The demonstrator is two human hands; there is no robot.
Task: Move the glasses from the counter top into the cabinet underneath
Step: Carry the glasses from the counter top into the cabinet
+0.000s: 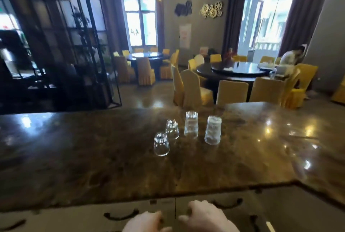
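Several clear glasses stand upside down on the dark marble counter top [93, 153]. A short glass [161, 144] is nearest me, a second short glass [172, 129] sits just behind it, and a tall stack of glasses [191, 124] and another stack [213, 130] stand to the right. Below the counter edge are pale drawer fronts with dark handles [121, 215]. My left hand [143, 222] and my right hand [207, 216] hover low in front of these drawers, fingers loosely curled, holding nothing. The cabinet doors lie below the frame.
Beyond the counter is a dining hall with round dark tables [235, 72] and yellow-covered chairs [192, 90]. A person [291, 56] sits at the far right table. A black metal shelf frame [74, 45] stands at the left.
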